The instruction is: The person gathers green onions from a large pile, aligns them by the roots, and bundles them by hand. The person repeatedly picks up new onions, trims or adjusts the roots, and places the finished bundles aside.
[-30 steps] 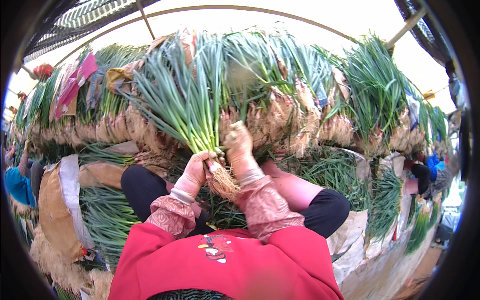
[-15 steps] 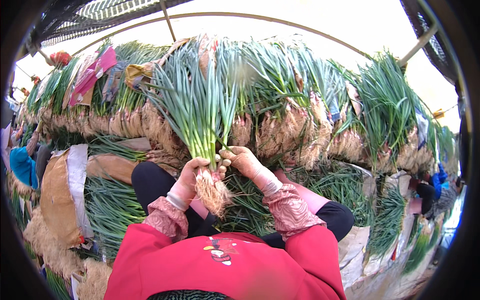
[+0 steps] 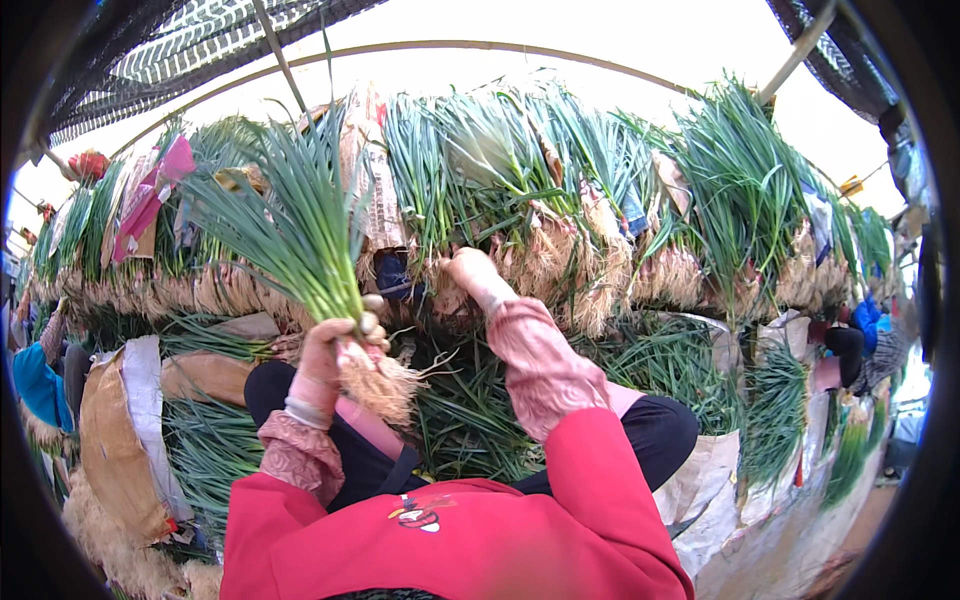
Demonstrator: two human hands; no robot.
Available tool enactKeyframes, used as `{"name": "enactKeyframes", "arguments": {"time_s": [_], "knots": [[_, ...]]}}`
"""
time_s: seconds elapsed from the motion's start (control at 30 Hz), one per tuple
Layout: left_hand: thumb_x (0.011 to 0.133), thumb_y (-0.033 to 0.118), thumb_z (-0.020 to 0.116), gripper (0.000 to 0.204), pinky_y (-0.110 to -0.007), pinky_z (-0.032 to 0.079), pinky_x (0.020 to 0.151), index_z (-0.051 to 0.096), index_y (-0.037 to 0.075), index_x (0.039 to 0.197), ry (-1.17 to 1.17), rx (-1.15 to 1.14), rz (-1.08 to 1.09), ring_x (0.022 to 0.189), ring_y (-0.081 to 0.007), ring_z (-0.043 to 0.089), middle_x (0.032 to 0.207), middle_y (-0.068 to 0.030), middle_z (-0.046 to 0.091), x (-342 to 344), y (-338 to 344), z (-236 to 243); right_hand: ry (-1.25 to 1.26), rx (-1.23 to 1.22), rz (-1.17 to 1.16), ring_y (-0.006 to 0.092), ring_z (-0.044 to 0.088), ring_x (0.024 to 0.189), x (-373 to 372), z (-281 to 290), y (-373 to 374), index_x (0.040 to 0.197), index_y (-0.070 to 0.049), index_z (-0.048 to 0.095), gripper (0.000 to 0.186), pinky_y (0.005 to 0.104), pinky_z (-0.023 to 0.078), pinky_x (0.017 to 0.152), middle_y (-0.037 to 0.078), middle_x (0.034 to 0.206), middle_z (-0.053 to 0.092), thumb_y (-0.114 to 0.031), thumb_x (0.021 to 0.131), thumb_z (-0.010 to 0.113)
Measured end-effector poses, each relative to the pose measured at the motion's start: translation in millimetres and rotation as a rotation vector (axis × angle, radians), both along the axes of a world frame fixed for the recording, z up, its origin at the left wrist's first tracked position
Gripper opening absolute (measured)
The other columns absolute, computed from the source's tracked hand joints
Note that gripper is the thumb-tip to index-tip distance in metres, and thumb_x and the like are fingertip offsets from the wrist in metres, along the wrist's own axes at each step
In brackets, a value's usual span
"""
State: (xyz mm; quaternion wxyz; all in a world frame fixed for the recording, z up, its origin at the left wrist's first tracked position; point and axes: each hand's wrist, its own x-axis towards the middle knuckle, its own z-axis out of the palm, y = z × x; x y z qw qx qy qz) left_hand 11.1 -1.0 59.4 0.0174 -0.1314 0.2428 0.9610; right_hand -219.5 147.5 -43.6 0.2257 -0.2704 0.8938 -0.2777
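My left hand (image 3: pixel 335 360) is wrapped round the lower stems of a bunch of scallions (image 3: pixel 300 235). The long green leaves fan up and to the left, and the pale stringy roots hang below my fist. My right hand (image 3: pixel 470 272) reaches forward to the heaped scallions (image 3: pixel 430 190), at the level of their lower stems and roots. Its fingers look bent together there, but their tips are partly hidden, and I cannot make out what is between them.
A long row of scallions with hanging roots (image 3: pixel 545 250) runs across in front. More green leaves (image 3: pixel 470 415) lie between my knees. Brown and white sacking (image 3: pixel 120 440) is at the left. Other people work at both sides, one in a blue sleeve (image 3: pixel 45 385).
My right hand has left the bunch and moved forward to the heap. My left hand has carried the bunch left, tilting its leaves further left. The view has shifted slightly.
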Motion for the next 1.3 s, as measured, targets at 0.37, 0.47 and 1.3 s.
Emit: {"name": "enactKeyframes", "arguments": {"time_s": [0.37,0.47,1.3], "knots": [[0.081,0.014,0.049,0.041,-0.044,0.049,0.084,0.054,-0.010,0.113,-0.142,-0.057,-0.181,0.091,-0.0322,0.059,0.105,-0.0223,0.061,-28,20,-60,0.201,0.095,0.325,0.0255,0.067,0.069,123,86,57,0.095,-0.009,0.060,0.018,0.0404,0.052,0.060,0.012,0.073,0.066,-0.025,0.086,0.055],[0.081,0.016,0.048,0.040,-0.042,0.051,0.078,0.055,-0.011,0.111,-0.198,-0.085,-0.164,0.081,-0.0309,0.061,0.097,-0.0222,0.063,-23,26,-61,-0.001,0.031,0.404,0.0312,0.066,0.080,124,103,77,0.108,-0.011,0.060,0.037,0.0400,0.052,0.071,0.014,0.086,0.068,-0.037,0.082,0.059],[0.078,0.016,0.056,0.060,-0.036,0.054,0.071,0.040,-0.009,0.130,-0.091,-0.238,0.021,0.081,-0.0246,0.062,0.098,-0.0159,0.061,37,14,-10,-0.089,0.634,0.503,0.0229,0.065,0.081,79,11,131,0.115,-0.005,0.059,0.048,0.0344,0.052,0.074,0.013,0.090,0.068,-0.041,0.084,0.060]]}}
